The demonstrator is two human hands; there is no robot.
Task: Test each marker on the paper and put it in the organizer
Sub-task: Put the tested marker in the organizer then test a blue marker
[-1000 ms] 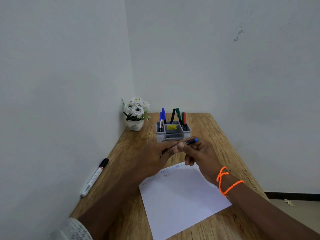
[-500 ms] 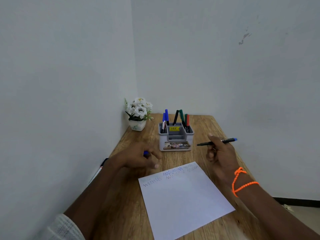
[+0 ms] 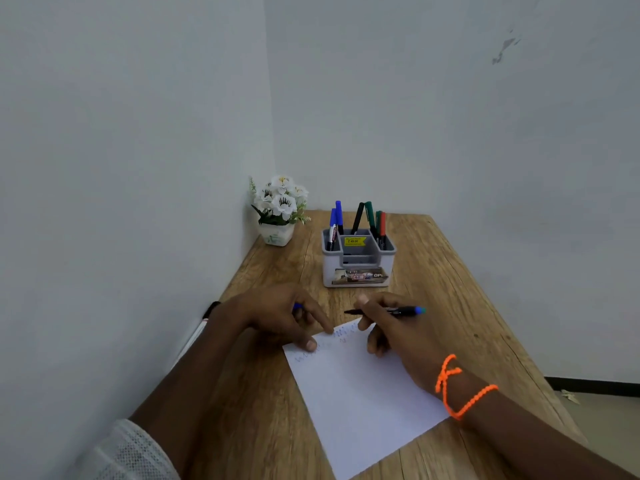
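A white sheet of paper (image 3: 360, 393) lies on the wooden table (image 3: 450, 289), with blue scribbles along its far edge. My right hand (image 3: 391, 330) grips an uncapped black marker with a blue end (image 3: 403, 310), its tip pointing left just above the paper's far edge. My left hand (image 3: 277, 317) holds the blue cap (image 3: 297, 306) and rests fingertips on the paper's far left corner. A grey organizer (image 3: 358, 268) stands behind the hands with several blue, black, green and red markers upright in it.
A white marker with a black cap (image 3: 204, 323) lies along the left wall, mostly hidden by my left arm. A small pot of white flowers (image 3: 278, 209) stands in the back left corner. The table's right edge drops to the floor.
My hands pulled the cap off and parted, then came down to the paper. My left hand now rests on the sheet's corner, and my right hand has brought the marker toward the far edge.
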